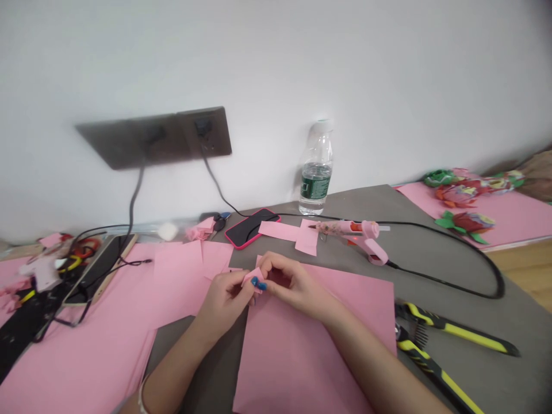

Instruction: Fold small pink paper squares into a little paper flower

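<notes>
Though part is hidden, both hands' fingers (pixel 279 291) pinch a small pink paper piece (pixel 254 273).

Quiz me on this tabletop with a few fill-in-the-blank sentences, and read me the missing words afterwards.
The left hand and the right hand meet at a small piece of paper coloured ____.
The label on the bottle is ____.
The cable running from the glue gun is ____.
The two-handled tool has grips coloured black and ____.

Missing words: pink; green; black; yellow.

paper piece (pixel 253 275) between fingers (pixel 278 263), phone (pixel 238 234) behind, glue gun (pixel 364 230) right of phone
</notes>
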`<state>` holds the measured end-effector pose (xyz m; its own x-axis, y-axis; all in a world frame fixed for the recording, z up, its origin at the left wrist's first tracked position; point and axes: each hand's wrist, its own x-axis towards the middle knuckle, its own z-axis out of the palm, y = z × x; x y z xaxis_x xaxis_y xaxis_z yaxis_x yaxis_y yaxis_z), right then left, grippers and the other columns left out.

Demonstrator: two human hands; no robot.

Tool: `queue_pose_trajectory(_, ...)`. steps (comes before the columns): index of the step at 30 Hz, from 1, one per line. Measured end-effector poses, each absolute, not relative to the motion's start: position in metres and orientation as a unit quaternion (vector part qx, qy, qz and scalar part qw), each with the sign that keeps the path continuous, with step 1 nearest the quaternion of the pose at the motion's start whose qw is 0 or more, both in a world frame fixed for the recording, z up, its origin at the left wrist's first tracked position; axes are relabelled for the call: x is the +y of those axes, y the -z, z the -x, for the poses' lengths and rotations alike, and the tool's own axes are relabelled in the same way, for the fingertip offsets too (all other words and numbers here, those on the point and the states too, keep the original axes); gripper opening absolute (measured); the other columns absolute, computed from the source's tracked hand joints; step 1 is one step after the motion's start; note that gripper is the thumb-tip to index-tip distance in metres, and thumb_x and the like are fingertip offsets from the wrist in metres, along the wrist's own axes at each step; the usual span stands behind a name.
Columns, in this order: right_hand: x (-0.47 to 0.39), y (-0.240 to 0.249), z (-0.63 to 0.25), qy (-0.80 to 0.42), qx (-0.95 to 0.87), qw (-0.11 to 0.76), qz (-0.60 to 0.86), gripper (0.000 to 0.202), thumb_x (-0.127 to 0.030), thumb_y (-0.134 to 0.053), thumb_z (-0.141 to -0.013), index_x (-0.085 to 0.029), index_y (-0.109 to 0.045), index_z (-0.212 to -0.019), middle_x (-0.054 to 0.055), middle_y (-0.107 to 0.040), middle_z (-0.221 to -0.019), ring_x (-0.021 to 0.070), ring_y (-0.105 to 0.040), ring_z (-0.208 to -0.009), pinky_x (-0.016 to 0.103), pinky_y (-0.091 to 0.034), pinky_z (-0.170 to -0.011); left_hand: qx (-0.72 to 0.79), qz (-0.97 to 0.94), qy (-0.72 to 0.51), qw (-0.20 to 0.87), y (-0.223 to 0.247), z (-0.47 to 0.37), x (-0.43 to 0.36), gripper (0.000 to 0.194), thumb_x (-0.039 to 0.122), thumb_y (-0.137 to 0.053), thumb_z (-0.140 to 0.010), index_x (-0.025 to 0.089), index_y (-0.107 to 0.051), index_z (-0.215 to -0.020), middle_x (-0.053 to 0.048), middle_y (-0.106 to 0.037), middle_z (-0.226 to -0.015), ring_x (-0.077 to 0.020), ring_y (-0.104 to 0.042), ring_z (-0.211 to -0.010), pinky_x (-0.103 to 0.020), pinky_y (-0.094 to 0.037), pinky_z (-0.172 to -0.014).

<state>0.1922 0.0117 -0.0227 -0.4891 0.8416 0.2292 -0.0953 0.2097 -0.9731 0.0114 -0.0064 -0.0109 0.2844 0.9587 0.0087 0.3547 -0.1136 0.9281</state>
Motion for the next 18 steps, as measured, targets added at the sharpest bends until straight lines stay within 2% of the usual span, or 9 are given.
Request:
queue_pose_trajectory(5,0.012,0.023,-0.192,-0.571,-0.647,0.412,0.292,0.020,-0.035,-0.060,-0.095,-0.020,-0.054,-0.083,0.002,-0.059,-0.084,0.0170,-0.058,-0.078,0.033,-0.047,-0.077,0.495,-0.658,-0.352,0.444,0.012,-0.012,-0.005,0.041,0.045,-0.052,-0.092,0.017,-0.061,-0.064,-0.001,-0.058,-0.057,-0.0119,-0.050,-0.050,-0.021,-0.036,-0.045)
queue_pose_trajectory(9,0.014,0.029,-0.190,-0.556,-0.608,0.470,0.318,0.016,-0.032,-0.057,-0.095,-0.020,-0.054,-0.085,0.001,-0.055,-0.079,0.0155,-0.054,-0.070,0.029,-0.044,-0.066,0.474,-0.623,-0.380,0.492,0.018,-0.010,-0.004,0.050,0.054,-0.044,-0.096,0.014,-0.068,-0.080,-0.005,-0.063,-0.066,-0.0133,-0.053,-0.054,-0.023,-0.041,-0.050)
queue_pose_trajectory(12,0.016,0.032,-0.190,-0.513,-0.625,0.492,0.323,0.012,-0.026,-0.057,-0.093,-0.020,-0.057,-0.083,0.001,-0.054,-0.079,0.0147,-0.052,-0.068,0.027,-0.041,-0.062,0.481,-0.597,-0.385,0.514,0.020,-0.008,-0.003,0.055,0.058,-0.039,-0.097,0.014,-0.068,-0.082,-0.003,-0.061,-0.062,-0.0118,-0.047,-0.049,-0.023,-0.039,-0.048)
queue_pose_trajectory(15,0.017,0.032,-0.190,-0.481,-0.649,0.502,0.310,0.011,-0.018,-0.056,-0.090,-0.021,-0.059,-0.080,0.002,-0.055,-0.081,0.0164,-0.055,-0.074,0.029,-0.043,-0.067,0.503,-0.602,-0.357,0.507,0.017,-0.008,-0.002,0.042,0.054,-0.052,-0.092,0.016,-0.066,-0.080,0.000,-0.059,-0.062,-0.0110,-0.046,-0.050,-0.020,-0.035,-0.044)
queue_pose_trajectory(18,0.016,0.030,-0.190,-0.464,-0.660,0.505,0.306,0.014,-0.016,-0.052,-0.091,-0.021,-0.060,-0.081,0.004,-0.056,-0.085,0.0184,-0.057,-0.079,0.031,-0.044,-0.069,0.514,-0.606,-0.353,0.494,0.015,-0.008,-0.001,0.030,0.045,-0.061,-0.088,0.017,-0.066,-0.082,0.001,-0.060,-0.067,-0.0128,-0.053,-0.057,-0.020,-0.040,-0.048)
